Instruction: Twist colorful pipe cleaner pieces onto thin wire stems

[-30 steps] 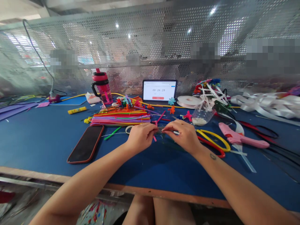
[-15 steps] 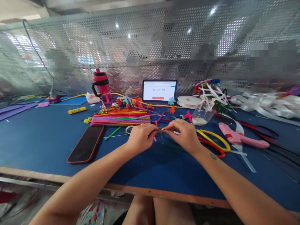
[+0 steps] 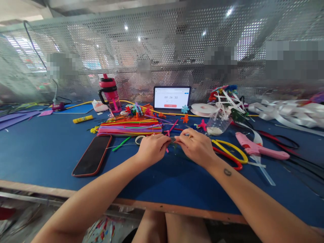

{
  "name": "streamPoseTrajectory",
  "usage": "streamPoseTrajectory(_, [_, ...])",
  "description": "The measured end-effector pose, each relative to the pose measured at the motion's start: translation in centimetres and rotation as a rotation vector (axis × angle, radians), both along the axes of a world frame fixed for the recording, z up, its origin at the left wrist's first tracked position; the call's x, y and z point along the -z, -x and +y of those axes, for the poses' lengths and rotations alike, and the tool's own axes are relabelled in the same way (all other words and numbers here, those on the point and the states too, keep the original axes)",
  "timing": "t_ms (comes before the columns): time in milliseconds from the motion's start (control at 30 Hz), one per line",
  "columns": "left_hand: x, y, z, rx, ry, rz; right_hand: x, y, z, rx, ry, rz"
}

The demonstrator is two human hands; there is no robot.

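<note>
My left hand (image 3: 153, 148) and my right hand (image 3: 194, 146) meet at the middle of the blue table, fingertips pinching a thin dark green stem (image 3: 174, 143). A small pink pipe-cleaner end (image 3: 167, 149) pokes out below my left fingers. Much of the stem is hidden by my fingers. Close to my left hand lie a roll of clear tape (image 3: 140, 139) and a bundle of multicoloured pipe cleaners (image 3: 130, 129). Yellow-and-red-handled scissors (image 3: 229, 152) lie just beyond my right hand.
A phone (image 3: 92, 155) lies to the left, and a pink glue gun (image 3: 260, 151) to the right. Behind stand a tablet timer (image 3: 172, 98), pink bottle (image 3: 110, 96), ribbon roll (image 3: 202, 109) and plastic cup (image 3: 219, 123). A perforated metal screen (image 3: 162, 40) backs the table.
My hands have drawn closer together around the stem, and my right hand has turned slightly. The timer has gone from 00:26:29 to 00:26:30.
</note>
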State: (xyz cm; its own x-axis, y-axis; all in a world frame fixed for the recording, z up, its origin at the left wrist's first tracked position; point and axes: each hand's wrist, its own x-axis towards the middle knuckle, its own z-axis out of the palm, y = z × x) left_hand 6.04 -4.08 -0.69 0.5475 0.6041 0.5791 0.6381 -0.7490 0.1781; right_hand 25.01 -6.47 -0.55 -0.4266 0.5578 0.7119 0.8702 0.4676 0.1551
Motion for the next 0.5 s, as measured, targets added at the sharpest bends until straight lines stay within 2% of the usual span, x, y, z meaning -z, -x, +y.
streamPoseTrajectory(500, [-0.08, 0.1, 0.02, -0.08, -0.071, 0.198, 0.23, 0.16, 0.15, 0.009, -0.072, -0.096])
